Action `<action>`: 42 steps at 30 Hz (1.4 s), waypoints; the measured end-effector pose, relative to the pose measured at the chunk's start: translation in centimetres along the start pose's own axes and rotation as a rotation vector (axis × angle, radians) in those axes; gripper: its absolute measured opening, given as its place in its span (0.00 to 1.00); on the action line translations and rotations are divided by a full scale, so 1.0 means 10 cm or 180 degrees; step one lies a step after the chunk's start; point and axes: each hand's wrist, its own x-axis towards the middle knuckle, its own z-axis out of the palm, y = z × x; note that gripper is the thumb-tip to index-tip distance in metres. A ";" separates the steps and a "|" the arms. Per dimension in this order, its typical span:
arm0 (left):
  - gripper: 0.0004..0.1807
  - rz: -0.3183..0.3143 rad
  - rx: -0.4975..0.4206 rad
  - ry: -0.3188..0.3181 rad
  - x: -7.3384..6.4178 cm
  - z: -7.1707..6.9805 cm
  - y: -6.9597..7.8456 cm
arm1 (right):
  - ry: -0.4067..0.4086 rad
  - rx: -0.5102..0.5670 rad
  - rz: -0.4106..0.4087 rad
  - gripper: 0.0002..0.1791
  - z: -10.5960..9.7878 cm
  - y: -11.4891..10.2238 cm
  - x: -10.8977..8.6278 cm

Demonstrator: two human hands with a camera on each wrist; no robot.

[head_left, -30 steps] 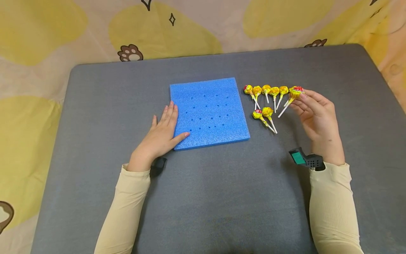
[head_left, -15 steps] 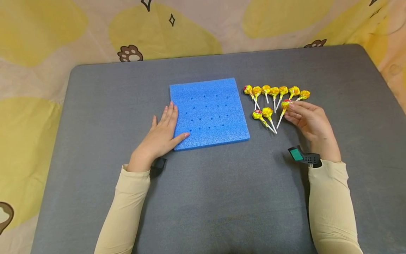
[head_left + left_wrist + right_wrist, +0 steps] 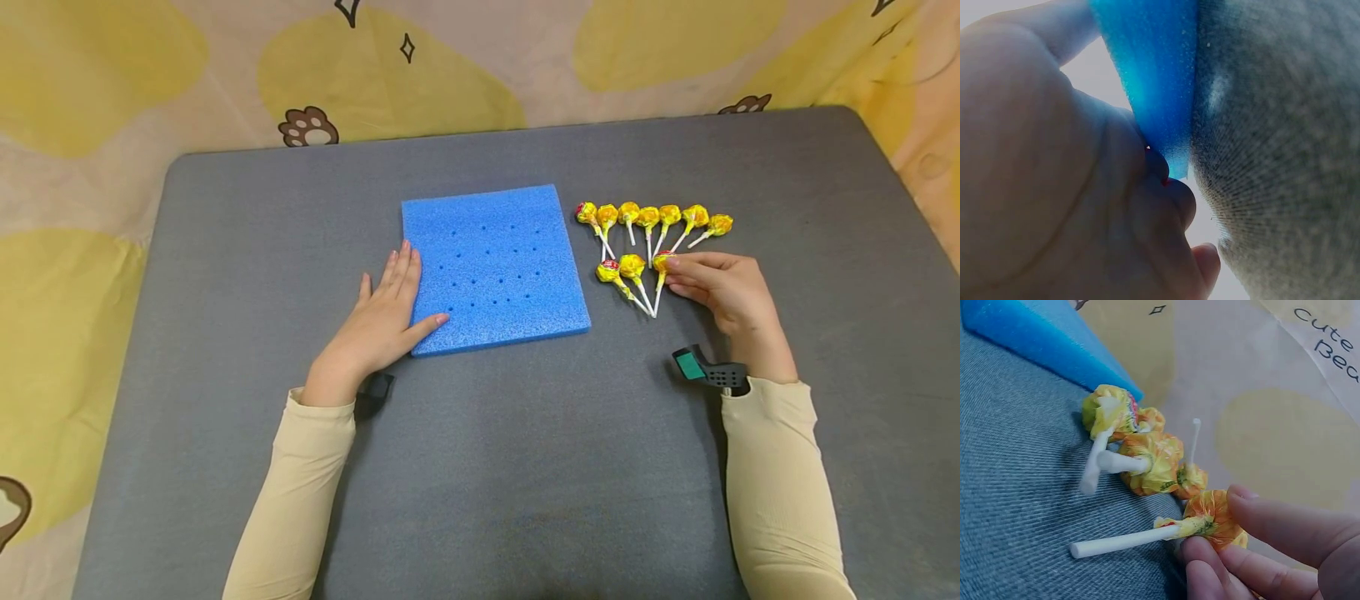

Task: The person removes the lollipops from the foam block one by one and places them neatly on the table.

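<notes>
My right hand pinches a yellow-wrapped lollipop by its candy end, the white stick pointing toward me. It is right beside two lollipops in the nearer row, a red-topped lollipop and a yellow lollipop. My left hand rests flat along the left edge of a blue foam board, its thumb over the near corner. Several rows of small holes dot the board's top. In the left wrist view the fingers lie against the side of the foam.
Behind the held lollipop, a back row of several yellow lollipops lies to the right of the board, sticks toward me. All of it is on a grey table. A patterned yellow and cream cloth hangs behind the table's far edge.
My right hand has carried the lollipop from the right end of the back row, left and toward me, to the nearer row. My left hand has stayed on the foam board.
</notes>
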 end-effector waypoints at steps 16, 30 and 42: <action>0.48 -0.0013 -0.0018 -0.0020 -0.01 -0.01 0.00 | 0.0250 -0.0343 -0.0064 0.07 0.08 0.03 0.02; 0.48 -0.0020 0.0000 0.0003 0.00 0.01 0.00 | 0.0228 -0.0444 -0.0084 0.06 0.04 0.02 0.02; 0.48 -0.0016 0.0000 -0.0003 0.01 0.01 0.00 | 0.0252 -0.0677 -0.0063 0.06 -0.03 0.00 0.01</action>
